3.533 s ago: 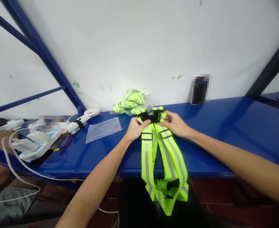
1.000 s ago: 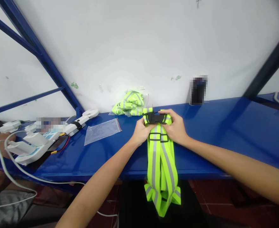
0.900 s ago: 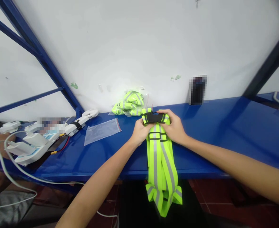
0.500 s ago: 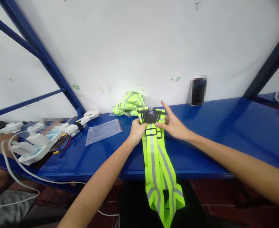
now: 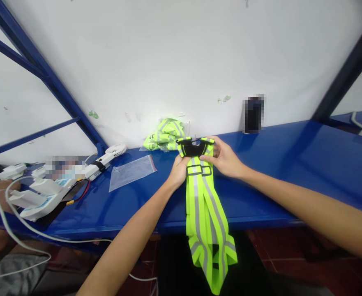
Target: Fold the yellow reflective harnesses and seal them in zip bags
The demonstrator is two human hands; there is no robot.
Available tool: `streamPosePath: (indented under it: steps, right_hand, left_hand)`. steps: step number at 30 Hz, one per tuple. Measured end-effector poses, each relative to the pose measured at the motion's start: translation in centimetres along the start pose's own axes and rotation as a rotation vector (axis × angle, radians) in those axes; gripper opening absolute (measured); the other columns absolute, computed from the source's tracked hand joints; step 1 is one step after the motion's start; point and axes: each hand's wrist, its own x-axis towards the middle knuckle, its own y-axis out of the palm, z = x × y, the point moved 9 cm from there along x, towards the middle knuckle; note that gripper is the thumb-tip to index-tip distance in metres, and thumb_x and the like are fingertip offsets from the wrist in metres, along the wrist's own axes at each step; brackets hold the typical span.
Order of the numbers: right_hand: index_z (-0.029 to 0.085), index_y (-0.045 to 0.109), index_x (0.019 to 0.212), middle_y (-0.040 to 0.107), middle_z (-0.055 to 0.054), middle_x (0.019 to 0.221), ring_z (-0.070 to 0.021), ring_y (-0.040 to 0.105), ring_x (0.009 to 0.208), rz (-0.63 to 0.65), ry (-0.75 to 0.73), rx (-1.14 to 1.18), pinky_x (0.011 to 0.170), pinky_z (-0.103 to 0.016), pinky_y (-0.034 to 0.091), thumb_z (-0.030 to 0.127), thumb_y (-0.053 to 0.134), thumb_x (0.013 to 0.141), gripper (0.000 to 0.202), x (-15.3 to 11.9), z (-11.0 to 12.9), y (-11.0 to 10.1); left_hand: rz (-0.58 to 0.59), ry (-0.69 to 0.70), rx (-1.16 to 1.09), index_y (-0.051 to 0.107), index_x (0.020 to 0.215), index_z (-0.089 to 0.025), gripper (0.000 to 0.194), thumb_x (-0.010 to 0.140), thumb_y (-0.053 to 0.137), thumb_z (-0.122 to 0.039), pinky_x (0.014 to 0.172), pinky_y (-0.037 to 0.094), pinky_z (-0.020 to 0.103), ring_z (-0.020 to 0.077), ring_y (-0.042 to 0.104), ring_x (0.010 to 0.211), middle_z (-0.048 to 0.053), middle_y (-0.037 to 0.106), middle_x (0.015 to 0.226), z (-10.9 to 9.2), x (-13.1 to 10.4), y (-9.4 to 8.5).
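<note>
A neon yellow reflective strap vest [image 5: 206, 213] with grey stripes hangs over the front edge of the blue shelf [image 5: 285, 164]. My left hand [image 5: 178, 172] grips its top left, beside the black buckle [image 5: 192, 148]. My right hand [image 5: 224, 156] holds the top right of the vest, fingers curled against the buckle. A black slider [image 5: 198, 170] sits just below the buckle, between my hands.
An empty clear zip bag [image 5: 131, 172] lies left of my hands. Bagged neon vests [image 5: 164, 135] are piled against the wall. A white handheld fan [image 5: 107, 156], white devices [image 5: 35, 196] and a cable [image 5: 20, 230] crowd the left end. A blurred dark object [image 5: 252, 114] leans on the wall.
The two strap halves, spread apart at first, have been brought together side by side. Both hands stayed at the buckle, lifting it slightly; the right hand's fingers opened briefly, then closed again.
</note>
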Motion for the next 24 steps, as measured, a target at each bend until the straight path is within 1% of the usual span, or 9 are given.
streamPosePath:
  steps: [2, 5, 9, 13, 17, 19, 22, 24]
  right_hand:
    - [0.023, 0.051, 0.117, 0.068, -0.006, 0.105, -0.0247, 0.069, 0.09, -0.006, 0.023, 0.032, 0.079, -0.039, 0.057, 0.041, 0.079, 0.069, 0.058, 0.0, -0.2, 0.0]
    - [0.024, 0.052, 0.116, 0.07, -0.005, 0.102, -0.024, 0.069, 0.088, -0.017, 0.041, 0.088, 0.078, -0.038, 0.057, 0.041, 0.08, 0.068, 0.058, 0.0, -0.4, 0.1]
    - [0.023, 0.056, 0.113, 0.07, -0.005, 0.108, -0.0237, 0.068, 0.096, -0.044, 0.048, 0.164, 0.084, -0.036, 0.055, 0.036, 0.082, 0.067, 0.055, 0.3, -0.5, -0.1]
    - [0.021, 0.058, 0.114, 0.071, -0.006, 0.108, -0.0234, 0.068, 0.095, -0.04, 0.127, 0.296, 0.087, -0.038, 0.054, 0.035, 0.081, 0.069, 0.052, 0.4, -1.3, 0.1]
    - [0.021, 0.058, 0.114, 0.072, -0.006, 0.106, -0.0235, 0.069, 0.093, -0.062, 0.206, 0.387, 0.088, -0.039, 0.054, 0.036, 0.081, 0.068, 0.053, 0.2, -2.1, 0.4]
    - [0.022, 0.058, 0.113, 0.072, -0.006, 0.106, -0.0238, 0.07, 0.092, -0.078, 0.208, 0.399, 0.088, -0.039, 0.054, 0.037, 0.082, 0.067, 0.054, 0.1, -2.3, 0.4]
    - [0.023, 0.057, 0.114, 0.072, -0.006, 0.107, -0.0242, 0.07, 0.092, -0.091, 0.174, 0.397, 0.089, -0.04, 0.054, 0.036, 0.082, 0.066, 0.055, 0.2, -2.2, 0.2]
    - [0.023, 0.056, 0.116, 0.072, -0.006, 0.108, -0.0242, 0.07, 0.093, -0.095, 0.158, 0.372, 0.089, -0.041, 0.055, 0.035, 0.082, 0.067, 0.056, 0.3, -2.2, 0.0]
  left_hand:
    - [0.033, 0.017, 0.017, 0.068, 0.1, -0.013, 0.042, 0.074, 0.071, -0.045, 0.073, 0.049, 0.029, 0.0208, 0.066, 0.081, 0.006, 0.073, 0.091, -0.1, 0.1, 0.1]
    - [0.053, 0.071, 0.097, 0.068, 0.1, -0.012, 0.044, 0.072, 0.074, -0.045, 0.076, 0.049, 0.03, 0.0212, 0.066, 0.083, 0.007, 0.073, 0.091, -0.7, 0.2, 0.1]
    - [0.004, 0.112, 0.165, 0.068, 0.098, -0.013, 0.04, 0.075, 0.072, -0.045, 0.077, 0.049, 0.029, 0.02, 0.065, 0.085, 0.006, 0.072, 0.092, -1.2, 0.1, -0.2]
    - [-0.034, 0.109, 0.145, 0.067, 0.094, -0.014, 0.04, 0.079, 0.066, -0.05, 0.073, 0.047, 0.026, 0.0176, 0.063, 0.08, 0.005, 0.071, 0.089, -1.1, 0.0, -0.1]
    - [-0.05, 0.125, 0.148, 0.066, 0.091, -0.013, 0.046, 0.081, 0.06, -0.057, 0.071, 0.046, 0.026, 0.0174, 0.062, 0.077, 0.004, 0.07, 0.085, -0.9, -0.2, 0.0]
    - [-0.039, 0.13, 0.15, 0.066, 0.093, -0.014, 0.048, 0.082, 0.057, -0.06, 0.074, 0.047, 0.027, 0.0186, 0.063, 0.08, 0.005, 0.07, 0.087, -1.0, -0.3, 0.1]
    - [0.003, 0.144, 0.139, 0.067, 0.1, -0.014, 0.05, 0.085, 0.052, -0.06, 0.079, 0.047, 0.028, 0.0202, 0.064, 0.087, 0.007, 0.071, 0.095, -1.5, -0.5, 0.6]
    - [0.034, 0.135, 0.104, 0.067, 0.104, -0.015, 0.049, 0.086, 0.053, -0.058, 0.082, 0.047, 0.029, 0.0208, 0.065, 0.092, 0.007, 0.071, 0.1, -1.6, -0.5, 1.0]
